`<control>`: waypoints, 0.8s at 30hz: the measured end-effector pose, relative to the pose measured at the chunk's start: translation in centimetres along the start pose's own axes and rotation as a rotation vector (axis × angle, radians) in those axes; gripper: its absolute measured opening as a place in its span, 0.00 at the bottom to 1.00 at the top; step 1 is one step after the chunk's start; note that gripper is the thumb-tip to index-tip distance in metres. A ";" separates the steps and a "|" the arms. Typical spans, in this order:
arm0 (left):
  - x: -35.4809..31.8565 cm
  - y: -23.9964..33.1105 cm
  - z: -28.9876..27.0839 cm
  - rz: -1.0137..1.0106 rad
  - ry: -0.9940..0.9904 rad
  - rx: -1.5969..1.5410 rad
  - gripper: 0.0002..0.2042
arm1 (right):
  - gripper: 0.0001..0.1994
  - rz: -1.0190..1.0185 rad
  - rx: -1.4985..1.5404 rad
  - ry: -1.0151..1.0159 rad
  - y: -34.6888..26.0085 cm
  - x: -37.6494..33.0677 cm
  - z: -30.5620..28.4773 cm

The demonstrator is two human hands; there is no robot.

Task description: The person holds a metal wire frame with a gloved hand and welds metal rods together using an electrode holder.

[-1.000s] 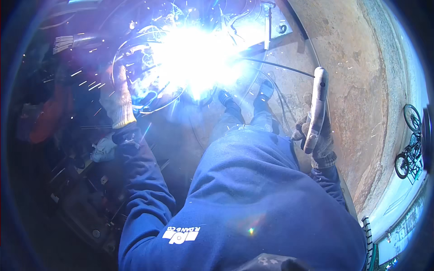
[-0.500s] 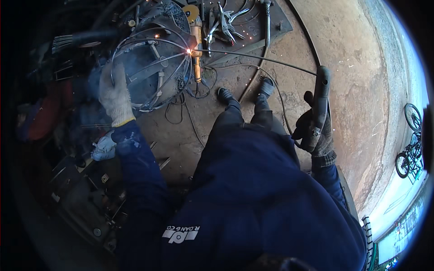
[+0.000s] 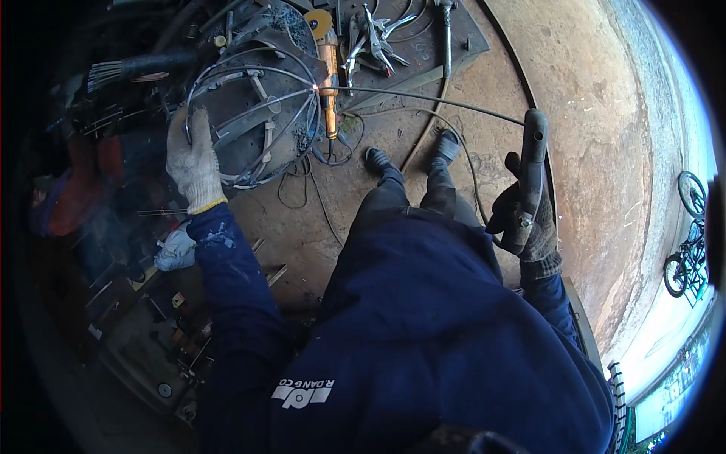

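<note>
At ten we log the left glove [image 3: 195, 157]: pale knitted cloth, matt. Three: right glove [image 3: 541, 236], grimy knit; electrode holder [image 3: 534, 170], smooth, dull. Half past ten: bent-rod frame [image 3: 281, 99], dark metal, faint sheen. Twelve: locking pliers [image 3: 376, 45], glossy metal. Two: floor [image 3: 597, 113], rough, matt. Six: sweatshirt [image 3: 423, 318], matt cloth.

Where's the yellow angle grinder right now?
In the head view, the angle grinder is at upper centre, between the curved rod frame on its left and the locking pliers on its right.

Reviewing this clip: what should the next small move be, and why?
Perhaps draw the right hand back slightly, lifting the rod clear: its tip is at a small glow on the round metal frame, with no bright arc showing.
</note>
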State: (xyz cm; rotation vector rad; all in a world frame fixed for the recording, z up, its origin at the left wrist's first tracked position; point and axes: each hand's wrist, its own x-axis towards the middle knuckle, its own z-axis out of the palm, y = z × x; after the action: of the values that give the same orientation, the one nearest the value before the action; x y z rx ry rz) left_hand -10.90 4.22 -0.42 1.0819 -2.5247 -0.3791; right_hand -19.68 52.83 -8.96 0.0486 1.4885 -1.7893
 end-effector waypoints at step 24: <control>0.2 -1.6 0.0 0.017 0.032 -0.048 0.19 | 0.28 -0.086 -0.156 0.037 1.0 0.5 0.1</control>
State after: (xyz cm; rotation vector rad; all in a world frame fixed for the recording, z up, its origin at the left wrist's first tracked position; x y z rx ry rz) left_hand -10.03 2.96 -1.02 1.0392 -2.4826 -0.4129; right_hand -19.41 52.47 -10.04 -0.0616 1.6748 -1.7413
